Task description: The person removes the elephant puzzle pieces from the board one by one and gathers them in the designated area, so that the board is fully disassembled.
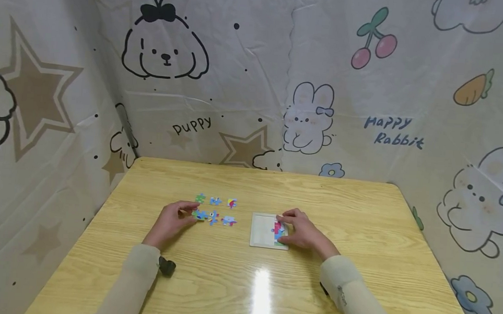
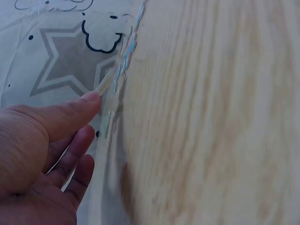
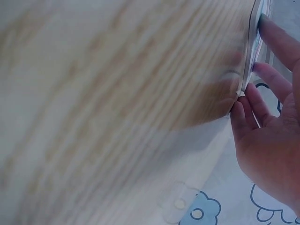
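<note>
My left hand [image 1: 173,223] is at the left of a group of jigsaw pieces. Its thumb and a finger pinch a small piece whose pale edge [image 2: 106,82] shows in the left wrist view. By the fingertips lies a green-and-blue jigsaw piece [image 1: 199,215]. My right hand [image 1: 301,229] holds a shallow white puzzle tray [image 1: 262,230] at its right side, thumb and forefinger apart over it. Colourful fitted pieces [image 1: 278,230] fill part of the tray's right side, partly hidden by the fingers. In the right wrist view, the fingers [image 3: 276,96] touch the tray's edge.
Several loose pieces lie in two rows left of the tray, among them a green piece [image 1: 200,198], a red-and-yellow piece [image 1: 232,203] and a pale blue piece [image 1: 229,220]. The wooden table [image 1: 209,289] meets a printed cloth [image 1: 239,79] at the back and sides.
</note>
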A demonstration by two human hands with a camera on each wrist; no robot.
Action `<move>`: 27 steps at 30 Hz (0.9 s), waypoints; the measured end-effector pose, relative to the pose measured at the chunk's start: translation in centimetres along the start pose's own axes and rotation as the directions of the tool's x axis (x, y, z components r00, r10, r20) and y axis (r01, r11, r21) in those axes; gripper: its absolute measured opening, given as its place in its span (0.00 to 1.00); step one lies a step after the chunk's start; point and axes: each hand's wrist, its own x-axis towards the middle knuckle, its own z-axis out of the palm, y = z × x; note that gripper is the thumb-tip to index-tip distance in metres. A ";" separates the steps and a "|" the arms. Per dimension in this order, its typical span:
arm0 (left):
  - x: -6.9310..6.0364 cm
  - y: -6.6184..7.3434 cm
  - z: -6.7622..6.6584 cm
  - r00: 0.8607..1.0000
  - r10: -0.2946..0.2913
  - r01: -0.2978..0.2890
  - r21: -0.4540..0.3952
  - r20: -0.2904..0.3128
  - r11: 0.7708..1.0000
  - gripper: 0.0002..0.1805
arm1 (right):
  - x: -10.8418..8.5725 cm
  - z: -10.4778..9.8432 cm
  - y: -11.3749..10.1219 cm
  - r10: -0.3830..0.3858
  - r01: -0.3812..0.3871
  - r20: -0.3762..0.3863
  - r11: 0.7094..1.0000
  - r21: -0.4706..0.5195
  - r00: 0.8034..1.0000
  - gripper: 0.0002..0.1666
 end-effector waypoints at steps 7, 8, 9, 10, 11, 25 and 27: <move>0.2 -0.5 -0.2 1.000 -0.016 0.016 0.027 0.008 1.000 0.24 | 0.1 0.1 0.0 0.019 -0.019 0.002 1.000 -0.002 1.000 0.40; 0.3 -0.6 -0.2 1.000 -0.018 0.018 0.033 0.009 0.999 0.24 | 0.1 0.1 0.0 0.020 -0.020 0.001 1.000 -0.002 1.000 0.40; 0.3 -0.6 -0.2 1.000 -0.022 0.021 0.036 0.010 0.999 0.24 | 0.1 0.2 0.0 0.021 -0.021 0.001 1.000 -0.002 1.000 0.40; 0.3 -0.7 -0.2 1.000 -0.025 0.024 0.036 0.009 0.999 0.24 | 0.1 0.2 0.0 0.023 -0.023 0.000 1.000 0.000 1.000 0.40; 0.3 -0.7 -0.2 1.000 -0.027 0.027 0.037 0.010 0.999 0.24 | 0.1 0.2 0.0 0.024 -0.024 0.000 1.000 0.001 1.000 0.40; 0.5 -1.0 -0.2 0.999 -0.023 0.021 0.053 0.031 0.998 0.24 | 0.1 0.1 0.4 -0.001 0.001 -0.010 1.000 0.013 1.000 0.40; 0.4 -1.0 -0.2 0.999 -0.023 0.022 0.055 0.024 0.998 0.24 | 0.1 0.1 0.4 -0.013 0.013 -0.010 1.000 0.015 1.000 0.40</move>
